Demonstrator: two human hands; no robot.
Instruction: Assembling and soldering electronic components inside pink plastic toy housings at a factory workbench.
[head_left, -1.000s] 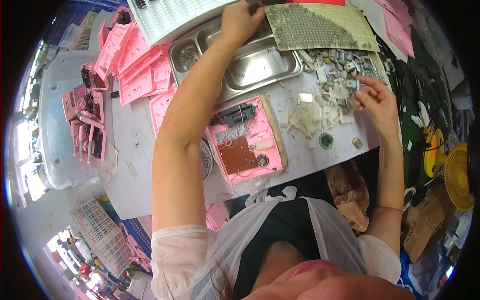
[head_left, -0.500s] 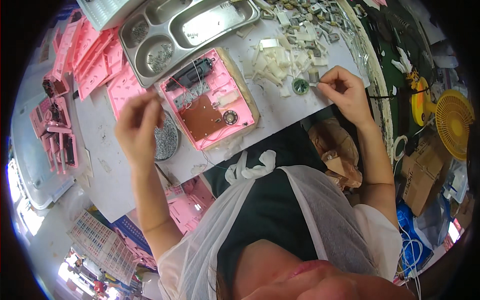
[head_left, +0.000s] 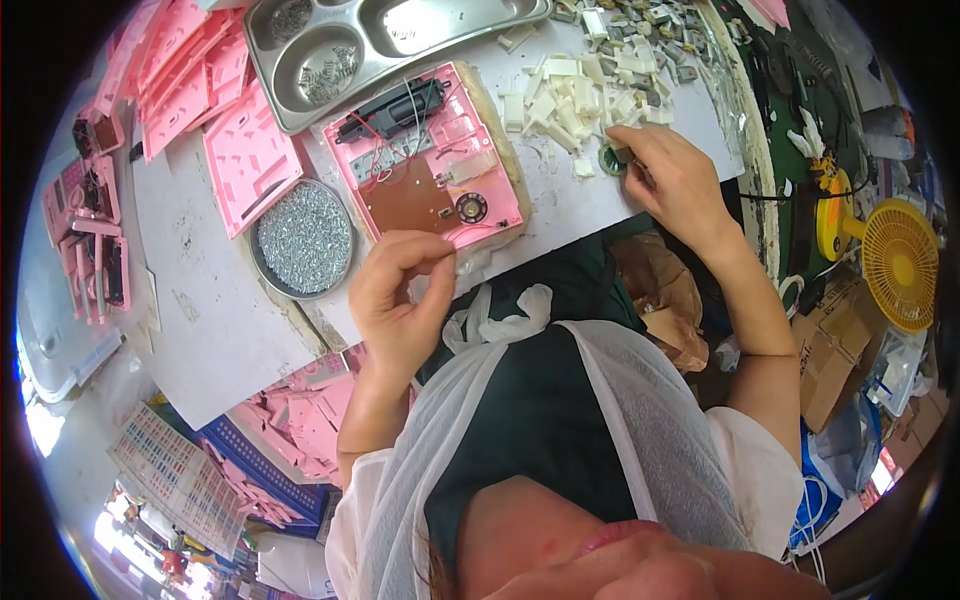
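Observation:
An open pink device case (head_left: 470,150) lies on the white table in front of me, showing a brown circuit board (head_left: 405,200), a small round speaker (head_left: 471,208) and a black battery holder (head_left: 392,108). My left hand (head_left: 395,305) hovers just below the case's near edge, with thumb and forefinger pinched on something tiny that I can barely make out. My right hand (head_left: 675,180) rests on the table right of the case. Its fingertips grip a small dark part (head_left: 622,155) beside a green round piece (head_left: 606,163).
A round metal dish of screws (head_left: 305,238) sits left of the case. A steel compartment tray (head_left: 400,35) is behind it. White plastic pieces (head_left: 555,100) and grey parts (head_left: 650,30) lie at the back right, with pink shells (head_left: 190,80) at the left. A yellow fan (head_left: 900,262) and cardboard boxes (head_left: 830,355) stand on the right.
My left hand came back from the far board past the screw dish to the case's near edge, fingers pinched. My right hand stayed by the white pieces. The view tilted down.

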